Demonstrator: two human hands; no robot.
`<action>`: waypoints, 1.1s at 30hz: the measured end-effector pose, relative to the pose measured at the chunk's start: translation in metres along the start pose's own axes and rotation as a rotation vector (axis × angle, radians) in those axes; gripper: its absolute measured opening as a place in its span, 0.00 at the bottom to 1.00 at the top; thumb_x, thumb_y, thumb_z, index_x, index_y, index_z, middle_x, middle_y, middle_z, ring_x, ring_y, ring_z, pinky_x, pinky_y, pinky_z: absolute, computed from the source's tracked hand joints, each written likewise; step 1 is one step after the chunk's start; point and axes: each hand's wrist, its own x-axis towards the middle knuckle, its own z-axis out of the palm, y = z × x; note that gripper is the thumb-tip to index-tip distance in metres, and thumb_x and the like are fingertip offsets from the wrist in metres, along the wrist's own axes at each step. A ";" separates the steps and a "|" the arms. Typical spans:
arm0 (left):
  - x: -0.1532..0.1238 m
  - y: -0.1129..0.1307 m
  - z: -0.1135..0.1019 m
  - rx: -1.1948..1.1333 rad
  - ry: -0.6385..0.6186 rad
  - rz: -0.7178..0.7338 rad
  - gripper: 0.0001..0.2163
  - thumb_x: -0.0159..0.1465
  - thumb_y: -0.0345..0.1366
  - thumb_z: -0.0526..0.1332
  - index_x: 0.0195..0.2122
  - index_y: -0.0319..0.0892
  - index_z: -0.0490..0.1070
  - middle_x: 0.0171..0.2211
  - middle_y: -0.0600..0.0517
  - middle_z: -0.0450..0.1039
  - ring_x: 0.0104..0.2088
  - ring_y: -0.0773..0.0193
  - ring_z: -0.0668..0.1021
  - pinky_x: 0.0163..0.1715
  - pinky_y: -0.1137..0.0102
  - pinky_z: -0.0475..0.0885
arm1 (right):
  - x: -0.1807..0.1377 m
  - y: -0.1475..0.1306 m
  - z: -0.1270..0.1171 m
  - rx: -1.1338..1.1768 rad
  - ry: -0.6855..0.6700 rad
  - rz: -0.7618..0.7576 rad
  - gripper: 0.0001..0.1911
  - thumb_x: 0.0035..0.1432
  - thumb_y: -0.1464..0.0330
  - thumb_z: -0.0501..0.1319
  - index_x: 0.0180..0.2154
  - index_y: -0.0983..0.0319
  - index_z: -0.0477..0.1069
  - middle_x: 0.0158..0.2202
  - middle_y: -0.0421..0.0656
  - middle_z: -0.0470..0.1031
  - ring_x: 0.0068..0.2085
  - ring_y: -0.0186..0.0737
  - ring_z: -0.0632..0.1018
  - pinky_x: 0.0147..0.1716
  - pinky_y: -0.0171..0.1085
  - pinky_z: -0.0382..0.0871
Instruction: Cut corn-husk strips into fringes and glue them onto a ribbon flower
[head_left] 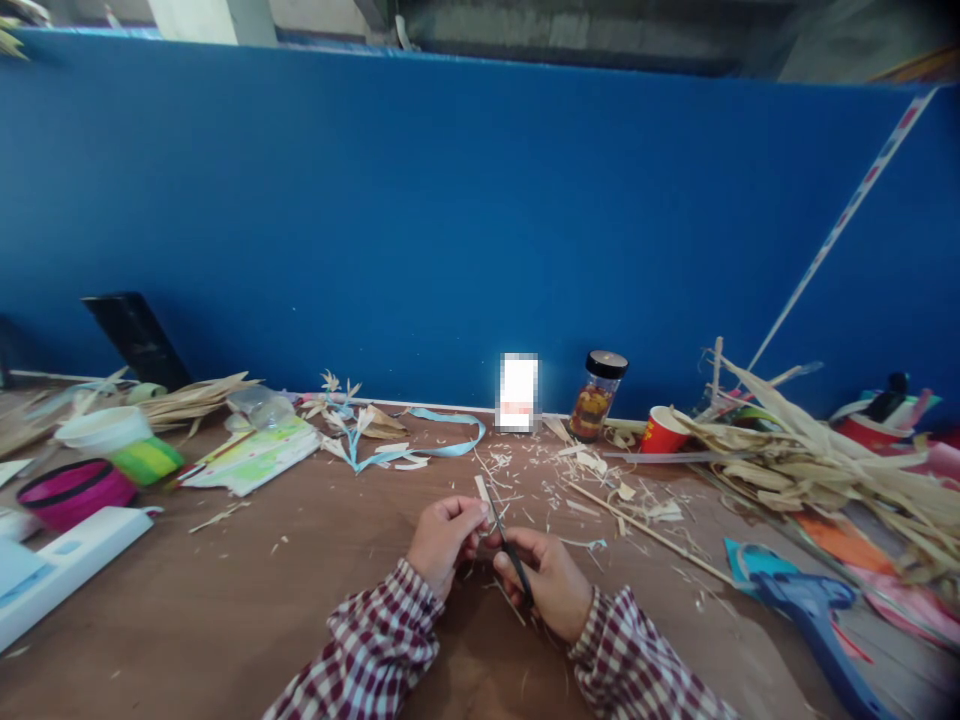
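Between the finger and thumb of my left hand [448,535] is a small pale strip of dried husk [481,487], its end pointing up and away from me. My right hand [551,580] is closed around dark-handled scissors [516,568]. The scissors' blades slant up to the left and lie right beside the strip; whether they touch it I cannot tell. Both hands are close together above the brown table [315,580]. Thin husk trimmings [525,490] are scattered just beyond my fingers.
A blue glue gun [814,610] and a heap of dried husks [810,450] lie at right. Toward the back stand a red paper cup [664,430], a black-lidded jar [598,395] and a blurred bright screen [517,390]. A white power strip [75,565] and a magenta roll [75,495] are left.
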 end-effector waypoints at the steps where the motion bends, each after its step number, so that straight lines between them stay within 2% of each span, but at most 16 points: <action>1: 0.000 0.000 0.000 -0.001 0.005 0.002 0.11 0.46 0.39 0.64 0.19 0.36 0.67 0.12 0.57 0.64 0.11 0.78 0.61 0.10 0.81 0.54 | 0.001 0.002 -0.001 0.012 0.004 0.004 0.17 0.46 0.59 0.61 0.35 0.64 0.68 0.16 0.33 0.63 0.17 0.25 0.63 0.13 0.24 0.54; 5: -0.002 0.002 0.001 -0.017 0.035 -0.008 0.10 0.46 0.39 0.64 0.23 0.36 0.67 0.16 0.56 0.67 0.12 0.78 0.63 0.10 0.82 0.55 | 0.003 0.005 -0.005 0.091 0.054 0.025 0.18 0.49 0.59 0.59 0.39 0.63 0.66 0.17 0.34 0.64 0.16 0.26 0.64 0.09 0.23 0.51; 9: -0.003 0.004 0.001 0.006 -0.008 -0.014 0.10 0.47 0.38 0.63 0.24 0.37 0.66 0.19 0.55 0.69 0.12 0.78 0.64 0.09 0.82 0.53 | 0.005 0.003 -0.011 0.190 0.098 -0.040 0.20 0.46 0.61 0.62 0.41 0.62 0.65 0.22 0.37 0.68 0.20 0.29 0.69 0.11 0.23 0.55; 13: -0.003 0.002 0.000 0.056 -0.081 -0.011 0.10 0.48 0.38 0.62 0.24 0.38 0.63 0.20 0.54 0.71 0.10 0.79 0.62 0.08 0.82 0.51 | 0.008 0.000 -0.020 0.215 0.172 -0.134 0.22 0.42 0.66 0.65 0.42 0.61 0.66 0.29 0.40 0.72 0.26 0.31 0.72 0.19 0.27 0.63; 18: -0.003 -0.002 0.000 0.182 -0.185 0.011 0.09 0.47 0.37 0.61 0.24 0.38 0.62 0.13 0.60 0.63 0.08 0.79 0.58 0.07 0.81 0.50 | 0.010 -0.003 -0.026 0.142 0.268 -0.254 0.25 0.40 0.71 0.66 0.43 0.59 0.65 0.32 0.40 0.72 0.31 0.33 0.72 0.29 0.32 0.66; 21: -0.003 -0.003 0.002 0.307 -0.218 0.043 0.09 0.47 0.36 0.62 0.24 0.38 0.64 0.12 0.62 0.59 0.08 0.78 0.58 0.08 0.80 0.51 | 0.010 -0.004 -0.027 0.076 0.307 -0.290 0.23 0.42 0.72 0.64 0.44 0.60 0.65 0.31 0.40 0.71 0.30 0.34 0.72 0.28 0.32 0.66; 25: -0.004 -0.002 0.002 0.387 -0.210 0.073 0.09 0.46 0.36 0.63 0.23 0.37 0.65 0.13 0.60 0.61 0.10 0.79 0.58 0.09 0.80 0.51 | 0.010 0.000 -0.027 0.015 0.307 -0.294 0.21 0.44 0.72 0.63 0.43 0.61 0.65 0.28 0.39 0.70 0.28 0.33 0.71 0.27 0.32 0.65; 29: -0.004 -0.002 0.001 0.307 -0.182 0.072 0.10 0.47 0.38 0.62 0.24 0.38 0.65 0.13 0.61 0.58 0.11 0.78 0.56 0.10 0.80 0.51 | 0.010 0.002 -0.025 -0.029 0.309 -0.268 0.18 0.45 0.71 0.62 0.41 0.62 0.66 0.27 0.39 0.70 0.28 0.32 0.71 0.27 0.31 0.65; 33: -0.003 -0.002 0.001 0.217 -0.151 0.077 0.11 0.47 0.40 0.62 0.23 0.39 0.64 0.11 0.62 0.57 0.10 0.78 0.57 0.10 0.80 0.52 | 0.008 0.000 -0.019 -0.058 0.241 -0.223 0.18 0.43 0.72 0.63 0.40 0.63 0.66 0.24 0.37 0.70 0.25 0.30 0.70 0.24 0.30 0.63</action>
